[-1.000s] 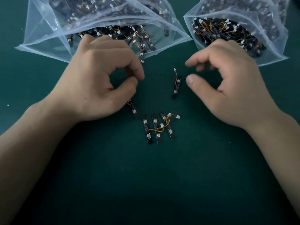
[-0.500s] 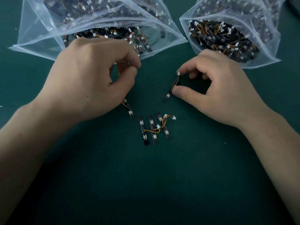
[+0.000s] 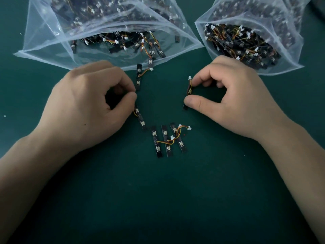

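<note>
- Head view: the right hand (image 3: 228, 101) is pinching a wired strip board (image 3: 189, 88) between thumb and forefinger, right of centre.
- The left hand (image 3: 91, 106) is pinching the far end of a second strip (image 3: 140, 118), which is lying on the green mat (image 3: 158, 191).
- Three finished strips (image 3: 167, 140) are lying side by side, near of both hands.
- A loose strip (image 3: 139, 76) is crowding the left thumb; the left bag (image 3: 52, 41) and the right bag (image 3: 290, 32) are lying open at the far side.

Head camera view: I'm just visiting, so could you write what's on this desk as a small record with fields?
left hand: pinches the end of a black strip board lying on the mat
right hand: pinches a wired strip board between thumb and forefinger
laid row: three strip boards side by side, with orange-yellow wires and white plugs
loose board: by the left bag's mouth
bags: left bag, right bag, clear plastic, holding many such boards
surface: green mat
</note>
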A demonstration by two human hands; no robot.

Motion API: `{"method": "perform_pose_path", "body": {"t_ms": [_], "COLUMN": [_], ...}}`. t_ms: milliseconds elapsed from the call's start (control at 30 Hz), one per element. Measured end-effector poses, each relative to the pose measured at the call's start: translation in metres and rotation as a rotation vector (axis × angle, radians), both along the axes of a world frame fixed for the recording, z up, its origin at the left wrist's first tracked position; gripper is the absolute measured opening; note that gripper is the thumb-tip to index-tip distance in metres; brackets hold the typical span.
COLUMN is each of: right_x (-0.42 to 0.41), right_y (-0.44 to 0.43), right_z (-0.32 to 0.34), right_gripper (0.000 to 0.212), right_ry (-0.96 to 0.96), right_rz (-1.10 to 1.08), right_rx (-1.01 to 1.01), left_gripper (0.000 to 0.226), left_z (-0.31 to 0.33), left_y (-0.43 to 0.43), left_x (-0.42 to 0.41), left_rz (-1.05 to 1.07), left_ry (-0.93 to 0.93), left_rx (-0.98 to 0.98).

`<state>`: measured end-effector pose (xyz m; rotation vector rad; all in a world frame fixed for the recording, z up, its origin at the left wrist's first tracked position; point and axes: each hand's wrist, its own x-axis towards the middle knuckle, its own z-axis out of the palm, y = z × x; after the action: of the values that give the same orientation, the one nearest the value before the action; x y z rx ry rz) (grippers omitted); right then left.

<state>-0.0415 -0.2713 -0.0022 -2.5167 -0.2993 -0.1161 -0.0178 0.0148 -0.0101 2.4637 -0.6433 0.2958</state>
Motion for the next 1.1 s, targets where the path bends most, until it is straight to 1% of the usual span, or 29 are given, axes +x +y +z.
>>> {"method": "perform_pose_path", "body": {"t_ms": [233,433,567,667,833,933,967,1100], "right_x": [-0.001,-0.001,-0.002,-0.004,-0.004,-0.004,-0.004,-0.004], "right_y": [-0.003,-0.005,-0.009,-0.009,-0.010,-0.010,-0.011,-0.012], "right_z": [0.002,0.003,0.005,0.004,0.004,0.004,0.004,0.005], "right_gripper": [0.031,0.027,0.026,0.020,0.015,0.009,0.009,0.023], "right_ry": [0.028,0.033,0.055,0.049,0.061,0.069,0.073,0.098], "right_rz": [0.082,0.176,0.267,0.339,0.367,0.380,0.379,0.347], "right_rx": [-0.030,-0.038,-0.017,-0.001,0.032,0.055,0.057,0.050], "left_gripper": [0.010,0.020,0.017,0.018,0.017,0.016,0.017,0.024], "left_z": [0.001,0.003,0.002,0.001,0.003,0.005,0.006,0.009], "left_y": [0.003,0.007,0.010,0.012,0.016,0.016,0.016,0.020], "left_x": [0.003,0.002,0.004,0.007,0.008,0.007,0.007,0.008], "left_rz": [-0.045,-0.206,-0.263,-0.320,-0.412,-0.440,-0.443,-0.469], "left_ry": [0.065,0.117,0.120,0.132,0.188,0.210,0.218,0.255], "left_rx": [-0.050,0.019,0.015,0.029,0.034,0.031,0.026,0.034]}}
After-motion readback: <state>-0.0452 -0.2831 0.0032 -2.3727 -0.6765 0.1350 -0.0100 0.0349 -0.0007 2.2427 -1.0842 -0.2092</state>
